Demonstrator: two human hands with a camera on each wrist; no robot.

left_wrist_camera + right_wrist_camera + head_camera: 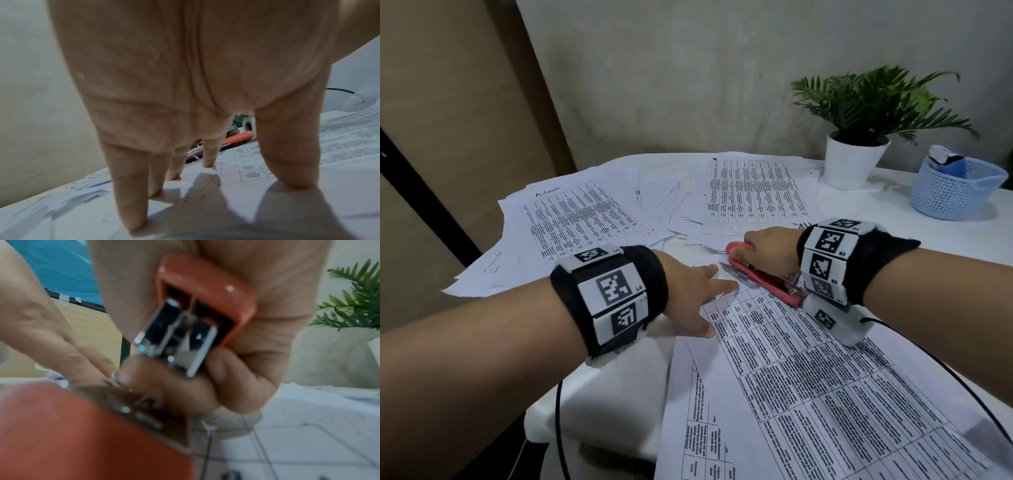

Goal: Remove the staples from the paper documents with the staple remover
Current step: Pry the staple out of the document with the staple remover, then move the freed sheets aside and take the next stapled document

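A printed table document [808, 377] lies on the white table in front of me. My left hand [709, 294] presses on its top corner with straight, spread fingers [131, 203]. My right hand [767, 246] grips a red staple remover [763, 281] whose metal tip points at that corner, right by my left fingertips. In the right wrist view the tool [205, 293] stands apart in two red halves, with metal parts between them, and my fingers [222, 374] curl round the upper half. The staple itself is not visible. The tool [236, 138] shows between my left fingers.
Several loose printed sheets [571, 222] spread over the far left and the middle [753, 192] of the table. A potted fern [854, 161] and a blue woven basket [955, 188] stand at the back right. Black cables [558, 411] hang near the front edge.
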